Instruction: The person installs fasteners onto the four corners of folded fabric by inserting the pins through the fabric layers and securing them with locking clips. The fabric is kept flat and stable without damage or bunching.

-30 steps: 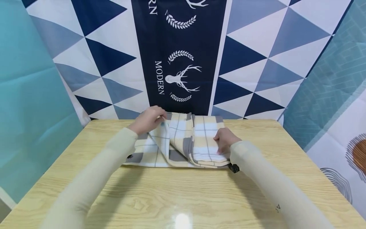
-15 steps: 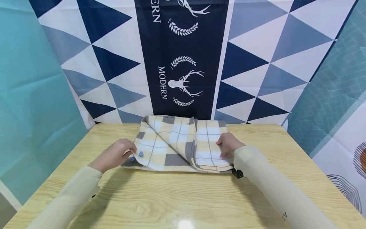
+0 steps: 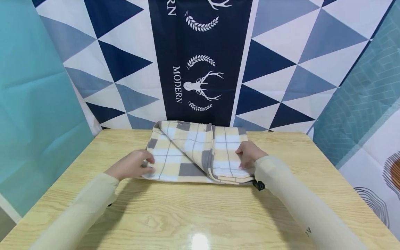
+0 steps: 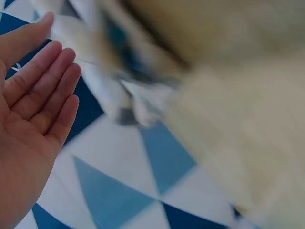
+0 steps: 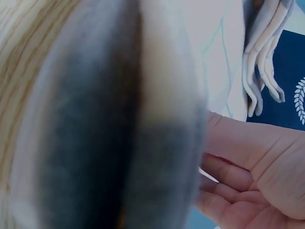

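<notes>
On the wooden table (image 3: 175, 215) lies a plaid blanket (image 3: 168, 166) in cream, white and grey. Its right part (image 3: 225, 149) is folded into several layers, while the left part is spread thinner with a slanting fold across it. Beside the blanket's front left corner is my left hand (image 3: 132, 165), thumb and fingers apart. Its relaxed fingers (image 4: 57, 90) hold nothing in the left wrist view. My right hand (image 3: 249, 152) presses on the folded part near its right edge, thumb and index finger spread. Blanket layers hide its fingertips in the right wrist view.
Behind the table hangs a patterned cloth (image 3: 200, 52) with triangles and a deer head, close to the blanket's back edge. A teal cloth (image 3: 40, 114) stands at the left and another patterned cloth (image 3: 368, 139) at the right.
My left hand brought a blanket corner from the back to the front left, opening out that side, then released it. The right hand stays on the folded part.
</notes>
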The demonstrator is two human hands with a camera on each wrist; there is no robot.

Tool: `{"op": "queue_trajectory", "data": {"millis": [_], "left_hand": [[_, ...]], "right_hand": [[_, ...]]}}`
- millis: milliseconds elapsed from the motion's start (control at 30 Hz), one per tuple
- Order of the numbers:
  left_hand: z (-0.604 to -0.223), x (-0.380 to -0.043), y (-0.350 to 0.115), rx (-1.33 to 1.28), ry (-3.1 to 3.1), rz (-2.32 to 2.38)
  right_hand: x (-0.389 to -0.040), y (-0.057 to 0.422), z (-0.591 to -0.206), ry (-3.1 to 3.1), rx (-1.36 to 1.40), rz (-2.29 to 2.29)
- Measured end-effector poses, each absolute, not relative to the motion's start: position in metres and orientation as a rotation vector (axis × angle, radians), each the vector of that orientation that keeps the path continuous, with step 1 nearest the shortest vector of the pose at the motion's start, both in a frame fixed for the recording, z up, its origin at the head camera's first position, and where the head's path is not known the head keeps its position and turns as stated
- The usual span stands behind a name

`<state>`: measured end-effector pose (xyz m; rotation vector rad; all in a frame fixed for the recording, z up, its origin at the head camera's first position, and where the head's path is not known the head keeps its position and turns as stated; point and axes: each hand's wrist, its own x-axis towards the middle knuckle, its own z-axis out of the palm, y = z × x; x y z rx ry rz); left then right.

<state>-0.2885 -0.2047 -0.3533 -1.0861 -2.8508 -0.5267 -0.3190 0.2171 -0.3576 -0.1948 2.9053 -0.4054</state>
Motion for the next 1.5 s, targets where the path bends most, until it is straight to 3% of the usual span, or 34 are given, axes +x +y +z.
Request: {"op": "queue_trajectory", "data": {"millis": [367, 633, 933, 1500], "left_hand": [[-0.31, -0.383, -0.076, -1.184, -2.697, -0.262], [-0.323, -0.423, -0.025, -1.061, -2.827, 0.0], [-0.347, -0.423, -0.034, -1.19, -2.603, 0.365], [-0.286, -0.381, -0.075, -1.277, -2.39, -0.14]], "right_hand": [[-0.321, 0.202, -0.356, 2.891, -0.133, -0.446], [-0.315, 0.187, -0.364, 2.897, -0.163, -0.5], [-0.308, 0.169, -0.37, 2.916, -0.275, -0.375], [-0.315, 0.209, -0.35, 2.928, -0.345, 0.011]]}}
